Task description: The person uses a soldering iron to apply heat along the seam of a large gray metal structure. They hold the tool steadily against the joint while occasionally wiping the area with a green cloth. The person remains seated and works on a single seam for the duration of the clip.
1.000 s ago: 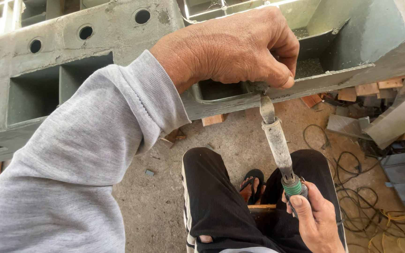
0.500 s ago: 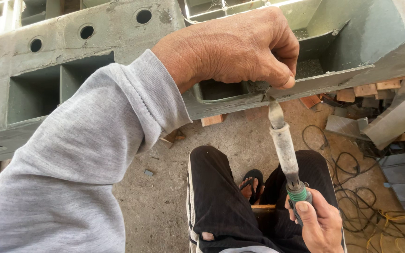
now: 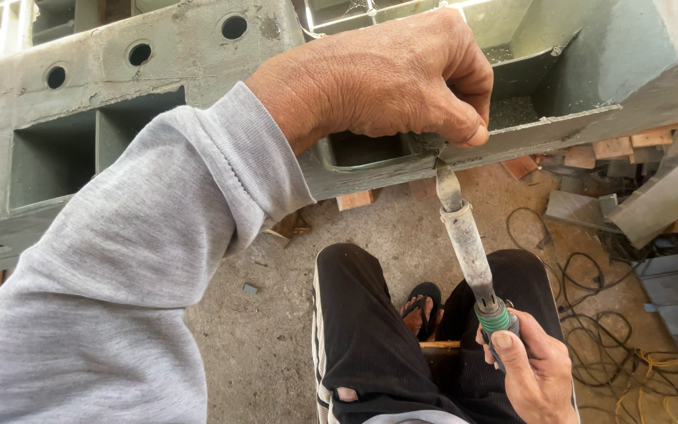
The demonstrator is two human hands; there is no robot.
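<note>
Grey fleece sleeve (image 3: 111, 290) fills the foreground; beside it the right hand (image 3: 534, 369) is closed around a green-collared scraper (image 3: 468, 251). Its blade tip touches the grey steel frame's (image 3: 158, 102) lower edge, where the left hand (image 3: 386, 78) pinches the flange.

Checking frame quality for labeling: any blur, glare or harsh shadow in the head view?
Head view: sharp overall, soft daylight; left hand and scraper tool crisp; mild overexposure at the top edge behind the grey steel frame; recesses shadowed, no glare; right hand cut by the frame edge.

From where I stand, there are no packages, labels, signs or screens anywhere around this work spot.
</note>
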